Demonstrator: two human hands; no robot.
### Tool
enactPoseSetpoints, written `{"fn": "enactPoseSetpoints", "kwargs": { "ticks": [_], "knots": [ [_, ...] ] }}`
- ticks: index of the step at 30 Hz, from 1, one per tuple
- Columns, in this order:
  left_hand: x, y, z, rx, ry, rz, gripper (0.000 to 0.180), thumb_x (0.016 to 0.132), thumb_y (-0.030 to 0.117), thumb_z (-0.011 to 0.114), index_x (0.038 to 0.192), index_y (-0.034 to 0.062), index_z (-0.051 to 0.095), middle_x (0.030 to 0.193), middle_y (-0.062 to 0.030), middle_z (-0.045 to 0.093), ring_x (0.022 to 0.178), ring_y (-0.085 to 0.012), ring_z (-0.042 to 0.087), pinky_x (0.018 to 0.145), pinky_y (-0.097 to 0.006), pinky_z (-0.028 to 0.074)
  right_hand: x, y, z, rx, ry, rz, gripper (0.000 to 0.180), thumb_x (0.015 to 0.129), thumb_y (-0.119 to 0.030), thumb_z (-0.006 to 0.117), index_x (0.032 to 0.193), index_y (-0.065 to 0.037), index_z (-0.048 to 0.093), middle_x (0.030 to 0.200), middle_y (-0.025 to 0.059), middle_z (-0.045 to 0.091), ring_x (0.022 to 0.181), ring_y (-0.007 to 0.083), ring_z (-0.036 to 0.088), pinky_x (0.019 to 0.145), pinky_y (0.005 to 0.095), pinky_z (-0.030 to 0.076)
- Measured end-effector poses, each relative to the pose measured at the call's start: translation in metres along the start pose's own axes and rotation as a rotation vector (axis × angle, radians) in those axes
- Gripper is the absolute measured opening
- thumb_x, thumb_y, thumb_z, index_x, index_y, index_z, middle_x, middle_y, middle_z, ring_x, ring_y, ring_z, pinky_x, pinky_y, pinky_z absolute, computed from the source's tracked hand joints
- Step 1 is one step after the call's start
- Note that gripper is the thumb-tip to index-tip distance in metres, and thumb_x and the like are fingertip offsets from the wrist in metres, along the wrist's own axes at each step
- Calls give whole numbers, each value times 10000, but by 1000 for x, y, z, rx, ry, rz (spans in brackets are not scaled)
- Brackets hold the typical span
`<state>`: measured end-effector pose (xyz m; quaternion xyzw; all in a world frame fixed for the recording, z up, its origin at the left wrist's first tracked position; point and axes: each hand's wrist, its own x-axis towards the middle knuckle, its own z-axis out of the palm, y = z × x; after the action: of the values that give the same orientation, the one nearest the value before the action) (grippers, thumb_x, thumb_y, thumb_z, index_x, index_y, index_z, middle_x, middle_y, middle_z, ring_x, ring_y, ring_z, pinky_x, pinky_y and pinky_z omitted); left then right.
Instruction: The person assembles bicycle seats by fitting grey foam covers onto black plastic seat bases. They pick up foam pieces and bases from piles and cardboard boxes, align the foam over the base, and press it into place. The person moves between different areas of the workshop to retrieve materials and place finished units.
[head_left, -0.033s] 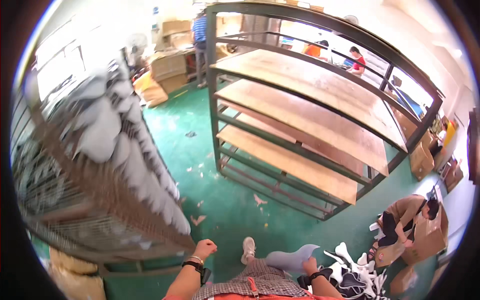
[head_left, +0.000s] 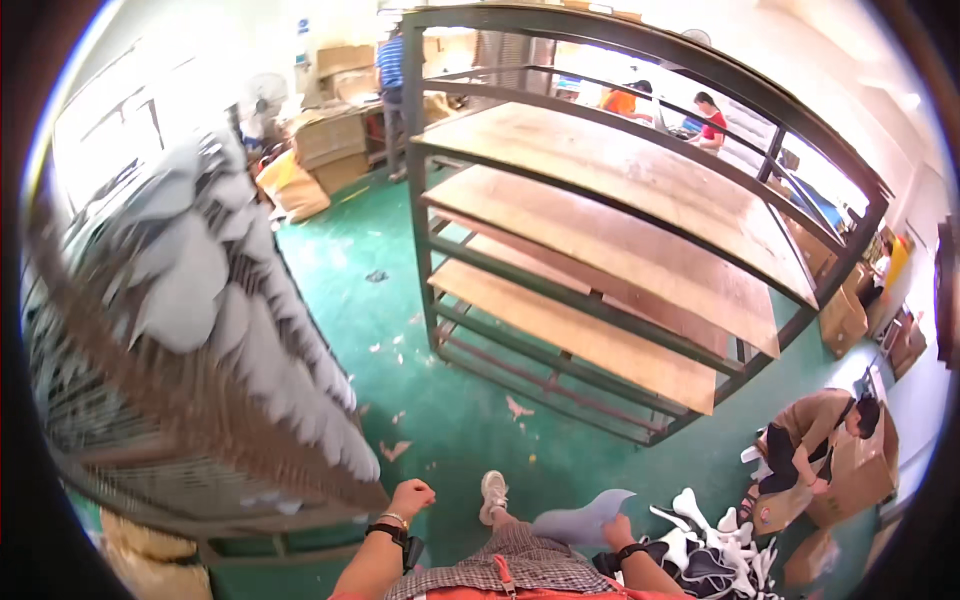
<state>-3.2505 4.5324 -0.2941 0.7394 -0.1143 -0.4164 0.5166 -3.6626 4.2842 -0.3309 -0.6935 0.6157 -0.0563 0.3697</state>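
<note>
My right hand [head_left: 615,530] is closed on the edge of a pale blue-grey curved piece [head_left: 572,522] with a pointed tip. The piece hangs beside my right thigh, and its material cannot be made out. My left hand [head_left: 412,496] is held in front of me, its fingers curled in with nothing visible in them. Nearest to that hand is the lower corner of a brown metal rack [head_left: 215,420], which carries many grey rounded pieces [head_left: 190,290] packed in rows.
Ahead stands a dark metal shelf frame [head_left: 425,230] with bare wooden boards. A pile of white and black pieces [head_left: 715,545] lies to my right. Beyond it a seated person [head_left: 815,430] bends over cardboard boxes [head_left: 850,475]. Scraps [head_left: 518,408] litter the green floor. Other people work farther back.
The view has shifted slightly, so the left rack and far room sit a little further left. Both hands keep nearly the same pose, and my right hand still holds the blue-grey piece.
</note>
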Motion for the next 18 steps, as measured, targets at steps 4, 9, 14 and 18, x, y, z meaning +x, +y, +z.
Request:
{"fn": "enactPoseSetpoints", "kwargs": {
  "ticks": [4, 9, 14, 18],
  "knots": [
    [129, 14, -24, 160, -14, 67, 78, 700, 70, 645, 672, -2, 640, 605, -79, 619, 525, -156, 590, 501, -279, 478, 155, -62, 61, -322, -24, -275, 245, 712, -125, 538, 867, 50, 614, 847, 271, 626, 812, 413, 617, 693, 468, 493],
    [201, 82, -78, -39, 273, -73, 88, 698, 39, 624, 640, -26, 626, 589, -104, 613, 497, -162, 580, 463, -283, 472, 243, -217, 100, -218, -309, -280, 287, 694, -144, 537, 915, 9, 638, 889, 279, 619, 868, 422, 603, 751, 462, 480],
    [303, 109, -151, -196, 404, -113, 93, 755, 74, 615, 734, -16, 620, 638, -113, 626, 529, -186, 610, 482, -303, 494, 302, -400, 148, -521, -613, -688, 356, 711, -163, 503, 1009, 8, 596, 1013, 285, 595, 944, 405, 587, 818, 471, 469],
    [406, 137, -214, -183, 434, -77, 70, 683, 64, 630, 644, 16, 598, 577, -82, 599, 484, -146, 561, 461, -282, 469, 316, -549, 253, -445, -878, -806, 311, 713, -105, 541, 992, 26, 587, 1014, 279, 594, 973, 409, 578, 812, 469, 467]
  ]
}}
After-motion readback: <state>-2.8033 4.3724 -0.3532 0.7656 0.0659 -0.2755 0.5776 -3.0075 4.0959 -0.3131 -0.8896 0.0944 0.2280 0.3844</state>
